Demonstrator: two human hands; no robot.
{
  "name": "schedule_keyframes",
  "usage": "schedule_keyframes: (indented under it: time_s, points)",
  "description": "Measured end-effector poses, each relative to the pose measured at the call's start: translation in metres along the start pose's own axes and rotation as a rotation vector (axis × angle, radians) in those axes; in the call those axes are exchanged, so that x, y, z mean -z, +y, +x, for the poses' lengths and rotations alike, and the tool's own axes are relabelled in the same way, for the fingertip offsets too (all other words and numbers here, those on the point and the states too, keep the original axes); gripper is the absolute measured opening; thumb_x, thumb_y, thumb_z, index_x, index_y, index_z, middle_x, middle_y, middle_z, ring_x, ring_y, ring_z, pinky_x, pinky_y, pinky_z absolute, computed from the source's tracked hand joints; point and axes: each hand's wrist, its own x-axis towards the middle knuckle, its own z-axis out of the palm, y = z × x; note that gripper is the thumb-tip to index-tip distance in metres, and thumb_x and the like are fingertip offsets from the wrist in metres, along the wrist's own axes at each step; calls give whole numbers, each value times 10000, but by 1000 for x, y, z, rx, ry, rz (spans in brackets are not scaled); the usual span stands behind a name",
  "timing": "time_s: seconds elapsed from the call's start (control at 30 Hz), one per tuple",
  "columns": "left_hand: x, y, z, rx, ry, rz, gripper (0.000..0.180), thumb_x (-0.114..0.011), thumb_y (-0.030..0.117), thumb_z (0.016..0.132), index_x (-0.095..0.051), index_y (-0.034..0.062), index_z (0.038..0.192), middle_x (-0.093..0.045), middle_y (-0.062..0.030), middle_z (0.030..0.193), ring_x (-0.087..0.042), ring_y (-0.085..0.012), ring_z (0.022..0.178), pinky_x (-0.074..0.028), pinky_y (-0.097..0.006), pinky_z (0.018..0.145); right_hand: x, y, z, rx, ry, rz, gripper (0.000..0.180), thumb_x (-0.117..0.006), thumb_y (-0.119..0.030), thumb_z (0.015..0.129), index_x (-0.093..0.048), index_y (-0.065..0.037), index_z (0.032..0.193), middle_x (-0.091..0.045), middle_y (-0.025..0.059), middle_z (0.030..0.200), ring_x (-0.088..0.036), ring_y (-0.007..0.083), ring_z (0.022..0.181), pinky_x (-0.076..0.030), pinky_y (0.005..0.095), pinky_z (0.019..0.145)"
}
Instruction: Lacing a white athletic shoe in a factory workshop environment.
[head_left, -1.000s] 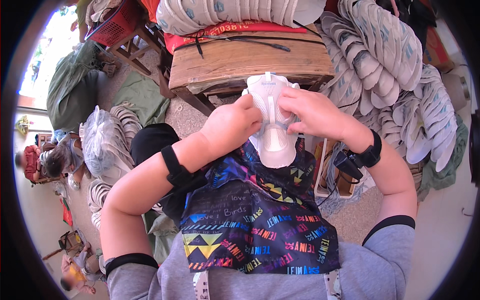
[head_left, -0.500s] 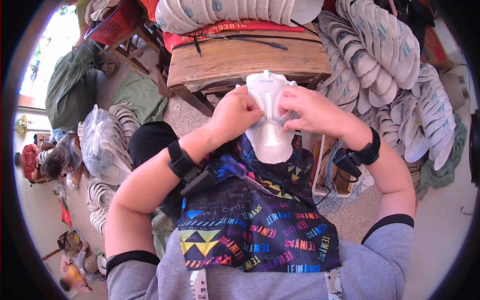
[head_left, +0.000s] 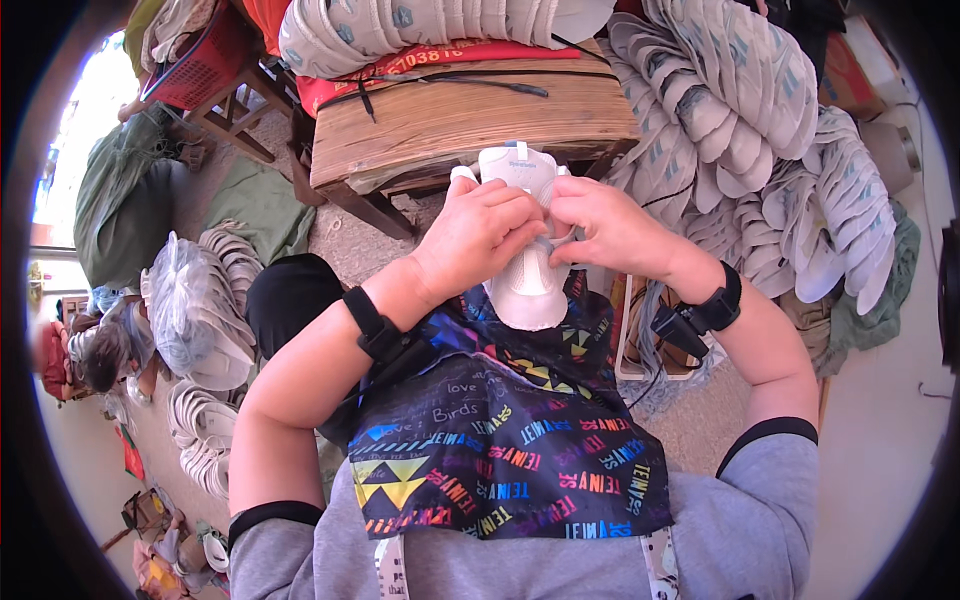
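Observation:
A white shoe upper (head_left: 530, 295) lies over my lap, toe toward me, its tongue (head_left: 517, 160) pointing at the bench. My left hand (head_left: 490, 225) is closed over its left side, with fingertips pinched at the middle of the tongue. From the other side my right hand (head_left: 600, 225) pinches close by, thumb and fingers bent inward. A grey shoelace (head_left: 546, 243) crosses the upper between my fingertips; its ends are hidden by my hands.
Ahead stands a wooden bench (head_left: 460, 115) bearing a black cord and a row of shoe uppers (head_left: 420, 30). More uppers (head_left: 740, 90) are piled at the right. A box (head_left: 628, 345) with grey laces sits by my right forearm. Bagged uppers (head_left: 195, 310) lie left.
My hands have come closer together over the tongue, and my left hand now covers more of the upper. The whole view has shifted slightly, with the bench further left.

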Motion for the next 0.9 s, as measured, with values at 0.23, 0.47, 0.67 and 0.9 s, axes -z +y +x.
schedule_keyframes:
  time_s: [0.23, 0.47, 0.67, 0.9]
  points:
    - [-10, -11, 2, 37, 61, -25, 43, -614, 150, 902, -628, 112, 916, -673, -16, 910, -624, -240, 858, -386, -353, 756, 1, -15, -2, -224, -49, 11, 259, -661, -276, 834, -644, -18, 853, -550, 99, 917, -584, 300, 873, -471, 392, 738]
    - [-15, -13, -5, 272, 138, -461, 126, -576, 160, 958, -663, 69, 963, -669, -6, 858, -585, -94, 775, -445, -252, 733, -32, -12, 0, -298, 169, 35, 161, -663, -164, 828, -661, -7, 791, -551, 103, 939, -595, 266, 838, -486, 362, 728]
    - [1, -25, 5, 528, 186, -1147, 221, -536, 207, 999, -667, 36, 947, -658, 34, 887, -439, -36, 690, -402, -204, 675, -58, -20, 5, -540, 704, 502, 139, -644, -94, 885, -645, -1, 782, -532, -2, 865, -506, 105, 749, -418, 241, 672]
    - [7, 5, 5, 501, 257, -987, 169, -583, 179, 978, -639, 23, 950, -643, 7, 855, -540, -45, 733, -464, -207, 699, -25, -54, 23, -399, 567, 863, 144, -560, -216, 992, -585, -83, 940, -562, -27, 764, -529, 37, 640, -452, 188, 596]
